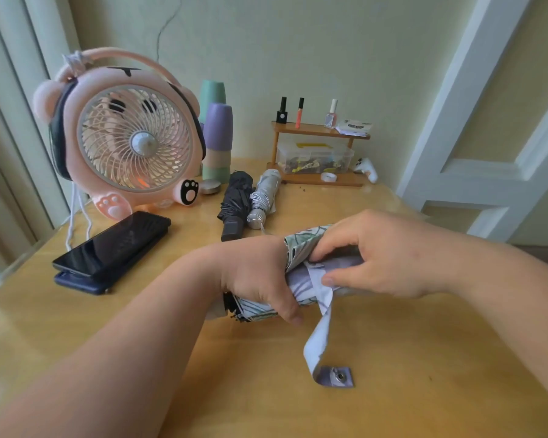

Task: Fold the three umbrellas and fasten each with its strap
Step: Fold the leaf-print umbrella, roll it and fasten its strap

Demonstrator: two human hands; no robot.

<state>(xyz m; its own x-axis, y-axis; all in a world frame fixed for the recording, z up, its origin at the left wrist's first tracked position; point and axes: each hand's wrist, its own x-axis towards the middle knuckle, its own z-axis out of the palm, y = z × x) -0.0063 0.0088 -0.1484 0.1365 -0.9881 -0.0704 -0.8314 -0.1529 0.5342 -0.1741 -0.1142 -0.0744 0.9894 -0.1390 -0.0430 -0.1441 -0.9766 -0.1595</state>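
rolled leaf-print umbrella (298, 246), strap (318, 339) dangling unfastened

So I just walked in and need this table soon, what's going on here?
A person is bundling up a leaf-patterned umbrella just above the table. The left hand grips one end of it, and the right hand pinches the fabric where the strap starts. The strap hangs loose with its snap end on the table, so it is not fastened yet. A black umbrella and a silver umbrella lie folded side by side further back.
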